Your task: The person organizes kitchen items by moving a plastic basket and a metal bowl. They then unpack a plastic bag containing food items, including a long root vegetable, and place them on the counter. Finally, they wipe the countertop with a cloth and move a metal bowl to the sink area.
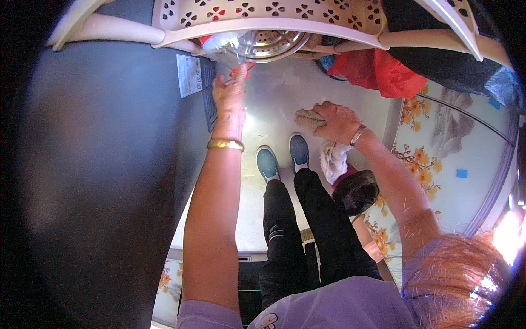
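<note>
My left hand (230, 90) reaches up beneath the rim of a beige plastic shelf rack (271, 25), its fingers at a red edge or tie of a clear plastic bag (234, 47). Whether the fingers grip the bag cannot be told. Beside the bag, a round perforated metal steamer or strainer (275, 45) rests under the rack's front rail. My right hand (337, 121) is lower and to the right, closed around a folded beige cloth (309, 119). Below that hand is a whitish cloth (333, 160), next to a dark container (355, 192).
A large dark appliance panel (107, 135) with a label stands on the left. Red plastic bag (376, 74) hangs at upper right, near a black bag (439, 61). Flower-printed cabinet doors (435, 152) line the right side. My feet in blue shoes (267, 162) stand on the pale floor.
</note>
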Action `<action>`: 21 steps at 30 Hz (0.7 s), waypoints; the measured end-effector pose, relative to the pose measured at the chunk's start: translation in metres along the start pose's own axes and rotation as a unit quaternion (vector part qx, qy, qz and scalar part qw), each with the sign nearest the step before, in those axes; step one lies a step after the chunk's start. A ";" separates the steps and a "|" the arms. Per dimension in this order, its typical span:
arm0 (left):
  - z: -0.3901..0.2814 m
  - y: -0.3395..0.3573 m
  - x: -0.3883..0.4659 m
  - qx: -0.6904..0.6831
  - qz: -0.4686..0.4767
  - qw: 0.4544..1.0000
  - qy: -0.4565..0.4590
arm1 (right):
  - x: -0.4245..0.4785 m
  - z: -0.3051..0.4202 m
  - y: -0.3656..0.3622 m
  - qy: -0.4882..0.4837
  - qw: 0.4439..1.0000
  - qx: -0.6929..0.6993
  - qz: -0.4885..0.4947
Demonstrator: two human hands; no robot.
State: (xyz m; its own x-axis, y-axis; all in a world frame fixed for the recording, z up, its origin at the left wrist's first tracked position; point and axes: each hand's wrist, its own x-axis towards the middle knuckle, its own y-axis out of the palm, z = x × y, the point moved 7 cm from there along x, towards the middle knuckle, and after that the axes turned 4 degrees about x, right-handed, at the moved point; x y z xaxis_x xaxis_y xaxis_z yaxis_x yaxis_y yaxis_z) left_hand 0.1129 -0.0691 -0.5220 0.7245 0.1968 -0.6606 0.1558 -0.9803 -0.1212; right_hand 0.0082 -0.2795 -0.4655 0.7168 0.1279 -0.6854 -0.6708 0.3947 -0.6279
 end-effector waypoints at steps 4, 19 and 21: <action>0.008 0.022 0.008 -0.084 0.101 0.990 -0.053 | -0.006 0.003 0.028 -0.049 0.998 0.040 -0.023; 0.149 -0.079 -0.148 -0.099 0.085 0.982 -0.137 | 0.000 -0.031 0.043 -0.011 0.974 0.227 0.000; 0.156 -0.090 -0.163 -0.104 0.078 0.979 -0.154 | 0.015 -0.039 0.054 0.096 0.936 0.338 -0.001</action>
State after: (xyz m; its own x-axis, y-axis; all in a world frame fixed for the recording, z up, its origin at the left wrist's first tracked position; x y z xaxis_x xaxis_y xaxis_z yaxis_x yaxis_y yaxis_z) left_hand -0.1242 -0.0156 -0.5192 0.5183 -0.0007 -0.8552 0.2154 -0.9677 0.1313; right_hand -0.0247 -0.2913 -0.5244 0.6273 -0.0140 -0.7786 -0.3497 0.8883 -0.2977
